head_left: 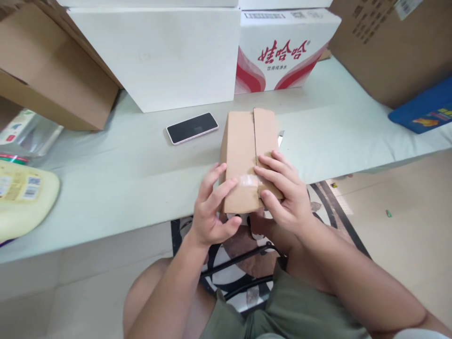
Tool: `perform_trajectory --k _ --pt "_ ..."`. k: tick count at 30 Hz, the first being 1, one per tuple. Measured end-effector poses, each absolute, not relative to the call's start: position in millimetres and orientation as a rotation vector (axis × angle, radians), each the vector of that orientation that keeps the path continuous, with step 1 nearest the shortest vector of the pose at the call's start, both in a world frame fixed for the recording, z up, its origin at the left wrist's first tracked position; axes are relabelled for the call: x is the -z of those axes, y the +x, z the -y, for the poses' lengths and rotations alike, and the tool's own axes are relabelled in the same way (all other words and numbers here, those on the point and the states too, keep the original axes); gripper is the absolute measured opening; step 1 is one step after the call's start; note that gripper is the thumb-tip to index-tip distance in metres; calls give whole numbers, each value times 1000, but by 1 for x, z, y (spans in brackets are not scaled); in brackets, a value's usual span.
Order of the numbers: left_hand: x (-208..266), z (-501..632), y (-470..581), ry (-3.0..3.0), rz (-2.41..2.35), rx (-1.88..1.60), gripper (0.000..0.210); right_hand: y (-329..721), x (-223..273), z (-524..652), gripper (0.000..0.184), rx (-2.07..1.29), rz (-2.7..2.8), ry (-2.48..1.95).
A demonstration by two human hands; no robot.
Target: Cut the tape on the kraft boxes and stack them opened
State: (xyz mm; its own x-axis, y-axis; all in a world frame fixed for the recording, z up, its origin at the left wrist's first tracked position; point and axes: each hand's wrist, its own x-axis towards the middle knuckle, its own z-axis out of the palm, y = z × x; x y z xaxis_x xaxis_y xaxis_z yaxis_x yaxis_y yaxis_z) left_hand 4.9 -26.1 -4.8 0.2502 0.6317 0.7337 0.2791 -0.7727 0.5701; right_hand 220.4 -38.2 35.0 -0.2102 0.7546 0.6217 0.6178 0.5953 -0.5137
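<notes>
A small brown cardboard box (240,146) lies at the front edge of the table, its two top flaps folded down with a seam between them. A strip of clear tape (249,181) crosses the seam near the close end. My left hand (213,212) grips the box's near left corner, index finger on top and thumb apart at the near end. On the right flap, my right hand (284,188) lies with fingers spread and stretched out. The tip of a metal blade (281,138) shows beyond the box's right side; the rest is hidden.
A phone (192,128) lies left of the box. Behind stand a plain white carton (158,56) and a red-and-white carton (278,56). Larger cardboard boxes flank both sides. A pale yellow bottle (31,202) lies at left, a blue package (423,108) at right.
</notes>
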Motion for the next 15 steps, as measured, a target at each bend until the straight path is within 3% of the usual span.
perform_trajectory --k 7,11,15 --pt "16 28 20 2083 -907 -1592 52 230 -37 34 37 -186 1798 -1112" --pt "17 27 18 1966 -900 -1612 49 256 -24 10 29 -218 1491 -1508" --pt "20 27 17 1951 -915 -1597 51 266 -7 -13 53 -452 1719 -1972"
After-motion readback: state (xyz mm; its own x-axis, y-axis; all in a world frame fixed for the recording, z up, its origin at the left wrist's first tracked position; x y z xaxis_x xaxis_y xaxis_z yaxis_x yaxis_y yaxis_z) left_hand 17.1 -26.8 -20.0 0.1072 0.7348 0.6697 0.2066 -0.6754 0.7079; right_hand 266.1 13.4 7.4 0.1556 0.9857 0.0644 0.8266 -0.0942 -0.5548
